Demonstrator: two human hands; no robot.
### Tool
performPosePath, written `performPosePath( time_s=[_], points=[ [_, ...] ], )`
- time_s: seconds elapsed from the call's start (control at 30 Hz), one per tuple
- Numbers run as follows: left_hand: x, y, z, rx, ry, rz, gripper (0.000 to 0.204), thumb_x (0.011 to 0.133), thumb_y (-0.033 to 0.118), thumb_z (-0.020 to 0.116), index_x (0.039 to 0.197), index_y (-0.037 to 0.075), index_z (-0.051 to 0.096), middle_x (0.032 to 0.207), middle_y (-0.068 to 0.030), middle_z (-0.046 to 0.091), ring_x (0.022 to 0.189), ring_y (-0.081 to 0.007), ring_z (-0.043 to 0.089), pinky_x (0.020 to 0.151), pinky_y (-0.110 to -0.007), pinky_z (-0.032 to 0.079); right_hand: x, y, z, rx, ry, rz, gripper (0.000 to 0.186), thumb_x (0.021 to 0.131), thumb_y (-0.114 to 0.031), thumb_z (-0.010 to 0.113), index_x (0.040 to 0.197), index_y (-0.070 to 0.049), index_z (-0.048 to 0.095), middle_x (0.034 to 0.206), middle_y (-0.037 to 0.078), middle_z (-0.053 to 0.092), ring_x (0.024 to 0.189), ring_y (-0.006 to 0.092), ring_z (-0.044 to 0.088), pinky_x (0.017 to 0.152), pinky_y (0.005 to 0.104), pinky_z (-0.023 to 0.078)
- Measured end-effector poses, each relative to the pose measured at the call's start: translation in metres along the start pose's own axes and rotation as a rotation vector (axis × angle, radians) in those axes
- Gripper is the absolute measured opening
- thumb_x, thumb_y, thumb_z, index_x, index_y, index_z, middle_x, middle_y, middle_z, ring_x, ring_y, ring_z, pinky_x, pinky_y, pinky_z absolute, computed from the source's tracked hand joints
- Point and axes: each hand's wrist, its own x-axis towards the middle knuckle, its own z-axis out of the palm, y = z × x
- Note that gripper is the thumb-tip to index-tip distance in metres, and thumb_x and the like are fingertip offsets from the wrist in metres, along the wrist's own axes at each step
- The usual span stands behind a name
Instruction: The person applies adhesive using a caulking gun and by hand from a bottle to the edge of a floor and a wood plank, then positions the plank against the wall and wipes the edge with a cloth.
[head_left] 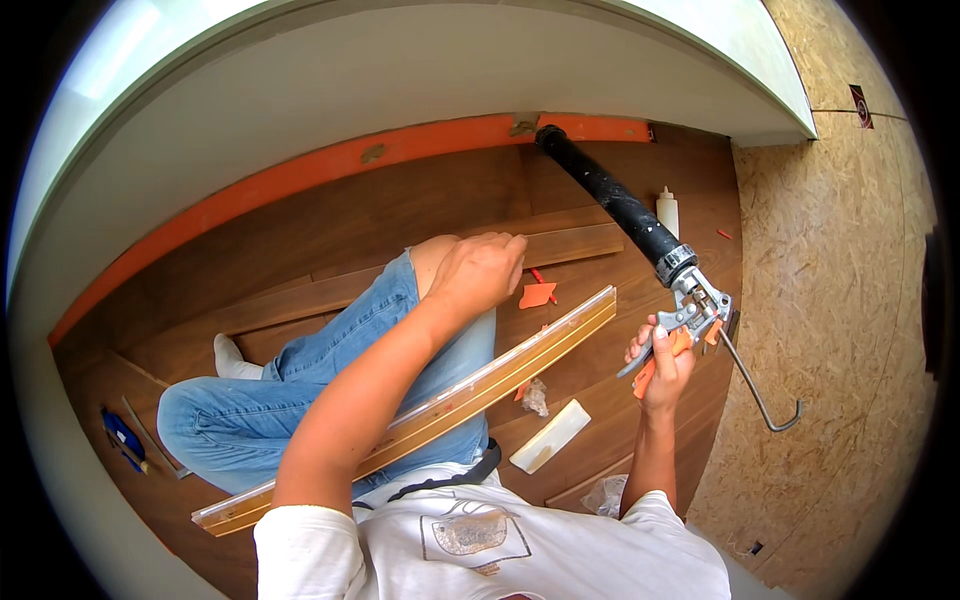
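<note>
My right hand [662, 365] is closed round the orange-and-grey handle and trigger of a caulking gun [612, 195]. Its long black barrel slants up to the left, and the tip reaches the orange strip [420, 143] at the wall's foot, close to a brownish blob [522, 127]. Over my raised knee rests my left hand [480, 268], back up, its fingers curled; whatever they hold, if anything, is hidden. A long wood-coloured trim strip [480, 396] with a pale edge lies across my lap, beneath my left forearm.
On the brown plank floor, a loose plank [575, 242] lies past my knee. A white squeeze bottle [667, 212] stands near the barrel. Orange scraps [537, 295] and a pale block [551, 437] lie between my arms. Tools [125, 440] sit far left; chipboard [820, 300] covers the right.
</note>
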Motion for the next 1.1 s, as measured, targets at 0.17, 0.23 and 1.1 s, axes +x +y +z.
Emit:
performPosePath(
  time_s=[0.17, 0.23, 1.1],
  points=[
    [0.001, -0.001, 0.001, 0.013, -0.010, 0.003, 0.017, 0.090, 0.012, 0.066, 0.104, 0.002, 0.066, 0.092, -0.0151, 0.070, 0.091, -0.0353, 0.069, 0.079, -0.046, 0.056, 0.003, -0.002, -0.006, 0.030, -0.010, 0.012, 0.028, 0.103, -0.011, 0.057, 0.125, 0.005, 0.055, 0.093, 0.012, 0.061, 0.078, 0.0206, 0.063, 0.069, 0.0366, 0.056],
    [0.001, 0.003, 0.001, 0.022, -0.026, 0.002, 0.018, 0.089, 0.012, 0.066, 0.105, 0.003, 0.066, 0.094, -0.0152, 0.071, 0.092, -0.0353, 0.069, 0.079, -0.046, 0.056, 0.005, 0.000, -0.008, 0.066, 0.007, -0.002, 0.030, 0.101, -0.009, 0.055, 0.127, 0.006, 0.054, 0.097, 0.014, 0.063, 0.084, 0.0232, 0.066, 0.075, 0.0400, 0.059],
    [0.009, -0.011, 0.010, 0.055, 0.097, 0.049, 0.008, 0.084, 0.007, 0.064, 0.080, 0.003, 0.060, 0.080, -0.0187, 0.068, 0.077, -0.0385, 0.068, 0.070, -0.050, 0.057, 0.122, 0.000, -0.095, 0.114, 0.255, -0.134, 0.020, 0.102, -0.010, 0.059, 0.117, 0.002, 0.058, 0.094, 0.011, 0.064, 0.078, 0.0205, 0.065, 0.066, 0.0373, 0.058]
  ],
)
